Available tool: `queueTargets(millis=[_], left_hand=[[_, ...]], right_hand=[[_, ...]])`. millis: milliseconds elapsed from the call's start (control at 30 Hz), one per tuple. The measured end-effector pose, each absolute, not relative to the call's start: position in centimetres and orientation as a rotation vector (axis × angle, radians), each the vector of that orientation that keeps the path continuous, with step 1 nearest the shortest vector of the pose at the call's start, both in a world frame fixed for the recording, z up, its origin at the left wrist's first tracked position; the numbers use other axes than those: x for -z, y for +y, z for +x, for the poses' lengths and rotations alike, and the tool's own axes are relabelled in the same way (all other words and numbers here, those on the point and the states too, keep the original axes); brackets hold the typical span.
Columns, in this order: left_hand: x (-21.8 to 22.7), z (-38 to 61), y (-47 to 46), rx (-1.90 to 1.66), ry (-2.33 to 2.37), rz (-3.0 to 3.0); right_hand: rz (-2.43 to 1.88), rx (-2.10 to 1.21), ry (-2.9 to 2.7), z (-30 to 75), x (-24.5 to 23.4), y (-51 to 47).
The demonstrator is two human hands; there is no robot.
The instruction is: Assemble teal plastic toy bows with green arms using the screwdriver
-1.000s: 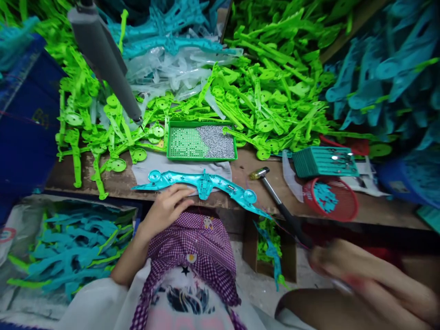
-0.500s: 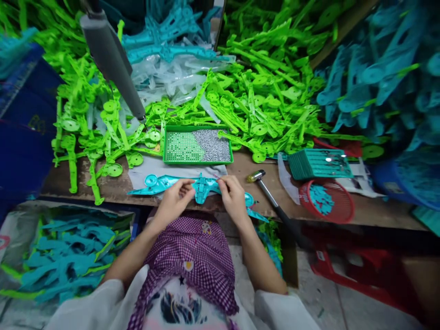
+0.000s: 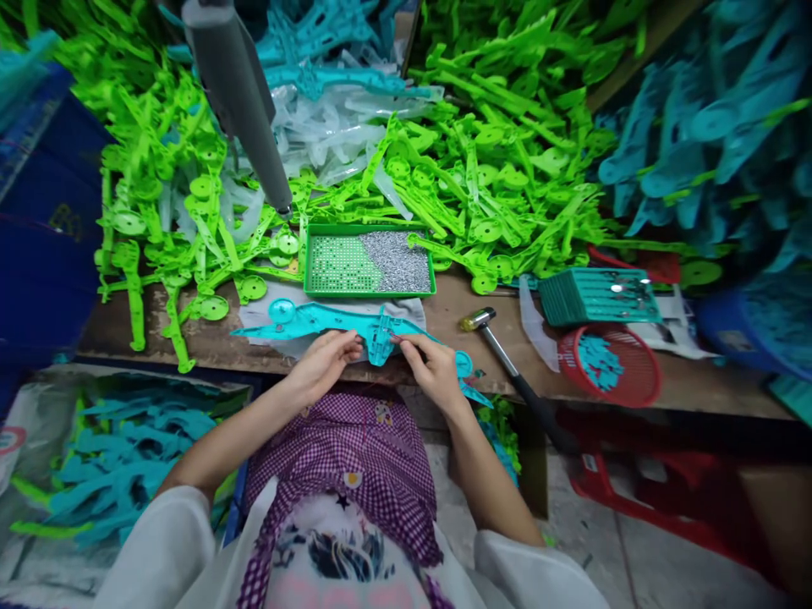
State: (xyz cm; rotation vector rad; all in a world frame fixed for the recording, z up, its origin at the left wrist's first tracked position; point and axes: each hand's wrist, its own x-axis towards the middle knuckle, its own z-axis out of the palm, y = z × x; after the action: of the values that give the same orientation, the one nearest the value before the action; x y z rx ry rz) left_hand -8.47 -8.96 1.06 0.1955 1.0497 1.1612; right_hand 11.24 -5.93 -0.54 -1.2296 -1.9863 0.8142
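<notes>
A long turquoise plastic part (image 3: pixel 336 320) lies across a pale cloth (image 3: pixel 415 315) at the bench's front edge. It has round ends and a ribbed crosspiece in the middle. My left hand (image 3: pixel 331 359) is just left of the crosspiece, thumb and fingertips pinched together; what they hold, if anything, is too small to name. On the other side, my right hand (image 3: pixel 435 368) pinches at the crosspiece's right edge. A tiny reddish bit shows at its fingertips, too small to make out. Behind the part stands a green tray (image 3: pixel 307 262) of small metal pieces, probably screws.
A grey powered driver (image 3: pixel 244 110) hangs at upper left. Lime-green plastic parts (image 3: pixel 457 186) heap across the back. To the right lie a hammer (image 3: pixel 507 359), a red basket (image 3: pixel 644 381) of turquoise pieces and stacked teal trays (image 3: pixel 562 296). A blue bin (image 3: pixel 44 211) stands at left.
Both hands have come in around the crosspiece, the right moving its fingertips down onto its edge. The turquoise part has shifted slightly right at its middle. The view has tilted a little.
</notes>
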Motion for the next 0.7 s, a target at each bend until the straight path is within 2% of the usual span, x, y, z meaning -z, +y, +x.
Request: queueTargets(millis=[167,333,700], left_hand=[[0.0,-8.7,-7.9,-1.094,1.065,0.406],[0.2,-9.5,-7.3,-1.036,0.958,0.474],[0.9,-10.0,-7.2,-0.983,0.839,0.454]], right_hand=[[-1.183,-0.861,-2.144,11.7,-1.6,-5.5],[-1.341,-0.71,-2.127,12.1,-4.0,-6.2],[-1.759,-0.499,-2.466,8.2,-3.3,-6.6]])
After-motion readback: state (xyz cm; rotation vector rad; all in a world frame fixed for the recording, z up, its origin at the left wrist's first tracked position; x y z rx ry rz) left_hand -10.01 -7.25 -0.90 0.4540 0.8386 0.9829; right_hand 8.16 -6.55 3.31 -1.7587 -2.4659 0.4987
